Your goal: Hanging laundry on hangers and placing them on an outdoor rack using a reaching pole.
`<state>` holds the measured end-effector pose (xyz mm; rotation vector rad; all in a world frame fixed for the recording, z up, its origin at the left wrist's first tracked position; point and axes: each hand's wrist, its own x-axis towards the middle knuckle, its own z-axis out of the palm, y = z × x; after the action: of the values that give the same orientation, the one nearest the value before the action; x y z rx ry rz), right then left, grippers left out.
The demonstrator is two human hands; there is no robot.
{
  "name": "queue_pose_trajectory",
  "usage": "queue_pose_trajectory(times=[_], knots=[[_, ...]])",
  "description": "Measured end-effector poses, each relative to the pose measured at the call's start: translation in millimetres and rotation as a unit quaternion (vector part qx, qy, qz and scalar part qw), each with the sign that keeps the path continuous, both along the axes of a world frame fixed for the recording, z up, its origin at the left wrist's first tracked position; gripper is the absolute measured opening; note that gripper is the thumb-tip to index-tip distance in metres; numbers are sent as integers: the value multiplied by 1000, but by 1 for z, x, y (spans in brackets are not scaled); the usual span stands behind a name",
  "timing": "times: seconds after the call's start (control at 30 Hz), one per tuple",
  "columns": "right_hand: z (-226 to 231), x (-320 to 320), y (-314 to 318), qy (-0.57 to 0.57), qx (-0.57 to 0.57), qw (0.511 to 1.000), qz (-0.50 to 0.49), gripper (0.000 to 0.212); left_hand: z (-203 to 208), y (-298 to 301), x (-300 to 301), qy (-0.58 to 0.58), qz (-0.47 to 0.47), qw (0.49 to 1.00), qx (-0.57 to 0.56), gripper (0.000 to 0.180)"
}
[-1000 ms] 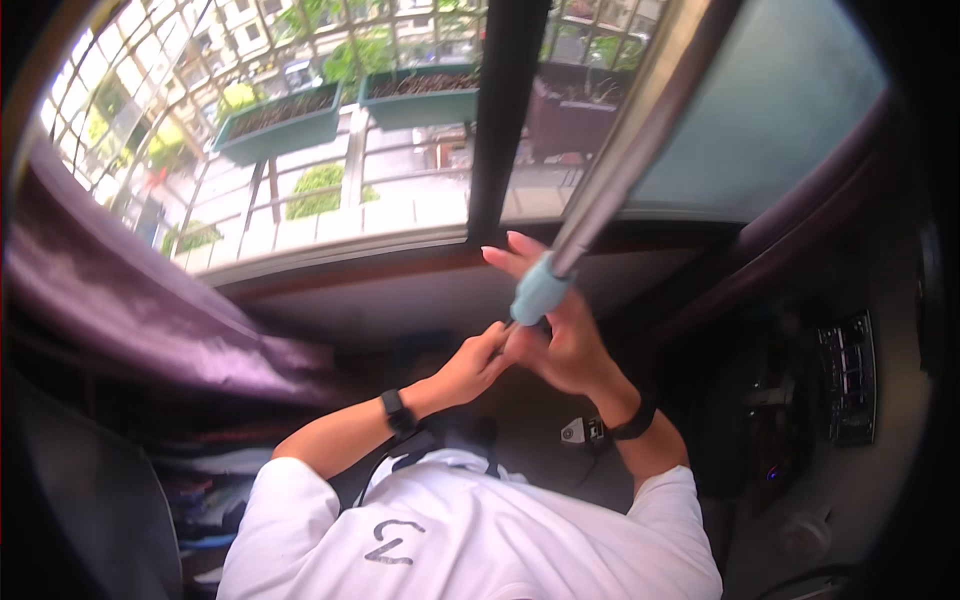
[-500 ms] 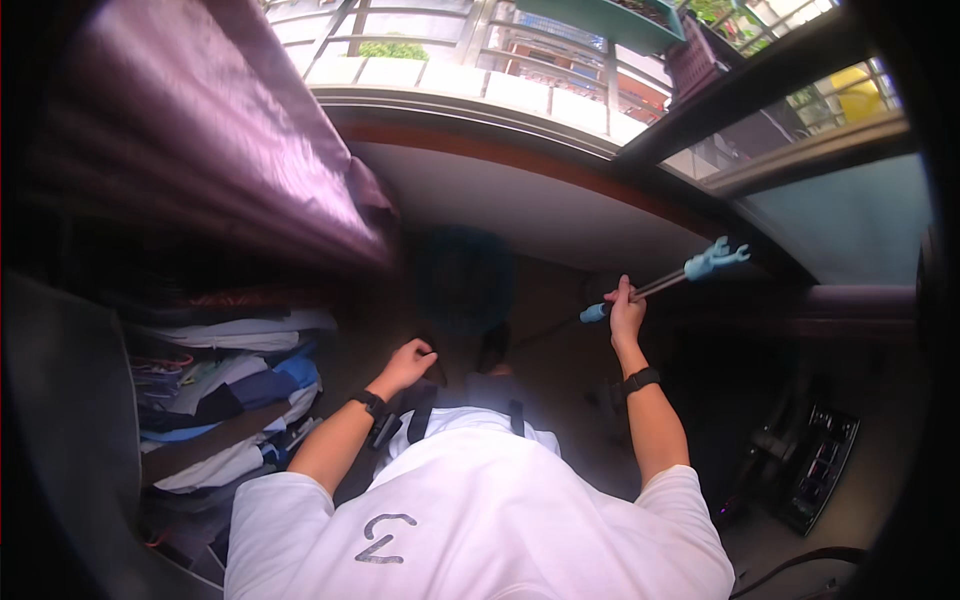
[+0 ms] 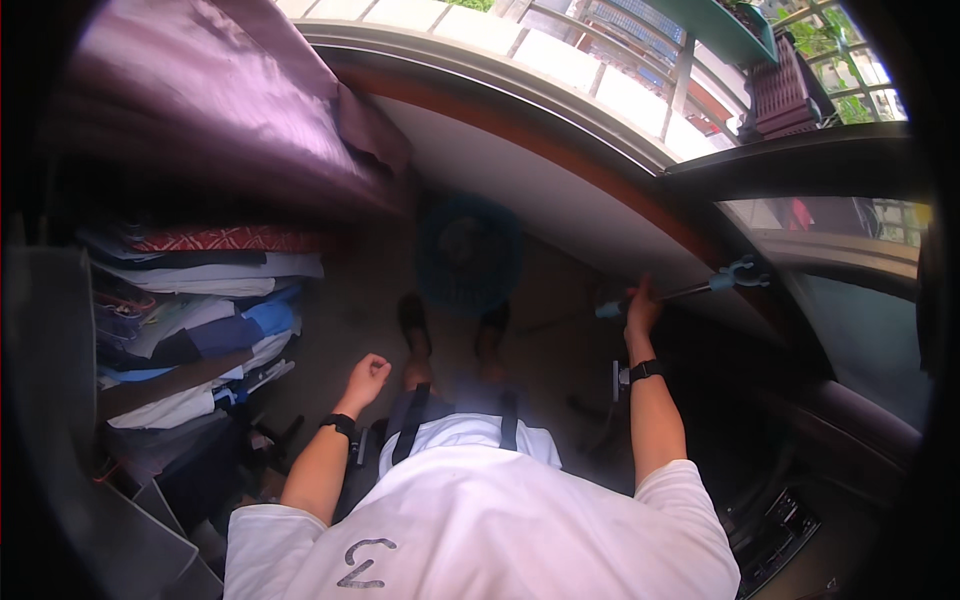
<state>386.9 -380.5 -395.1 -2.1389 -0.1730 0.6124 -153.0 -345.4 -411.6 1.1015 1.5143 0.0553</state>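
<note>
My right hand (image 3: 643,308) is closed around a clothes pole (image 3: 685,292) with a thin metal shaft. Light blue forked hooks top its far end, which points right toward the window frame, and a light blue piece shows on the other side of my hand. My left hand (image 3: 368,380) hangs low beside my leg with its fingers curled in, and nothing shows in it. Both wrists wear black bands.
A round blue basket (image 3: 425,255) stands on the dark floor ahead of my feet. Stacked folded clothes (image 3: 205,310) fill the left side below a shiny purple curtain (image 3: 210,110). Ahead runs a low wall (image 3: 520,170) under the window; a dark device (image 3: 785,530) lies lower right.
My view has turned, so the window and clothes sit differently. My left hand has moved left and slightly down, away from my middle. The pole stays in my right hand, slightly farther right.
</note>
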Motion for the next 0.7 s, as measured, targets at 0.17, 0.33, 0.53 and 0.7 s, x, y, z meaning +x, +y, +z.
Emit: queue_pose_trajectory(times=[0.17, 0.33, 0.53, 0.7], knots=[[26, -46, -12, -94, 174, 977, -76, 62, -11, -5, 44, -35, -24, 999, 8, 23], [-30, -112, -76, 144, -70, 982, 98, 38, -5, -5, 78, -103, 12, 994, -31, 21], [-189, -121, 9, 19, -74, 886, 458, 21, 23, -56, 81, -224, 33, 964, -140, 16], [-355, -139, 66, -48, -80, 837, 539, 26, 12, -90, 24, -172, 168, 951, -193, 18]])
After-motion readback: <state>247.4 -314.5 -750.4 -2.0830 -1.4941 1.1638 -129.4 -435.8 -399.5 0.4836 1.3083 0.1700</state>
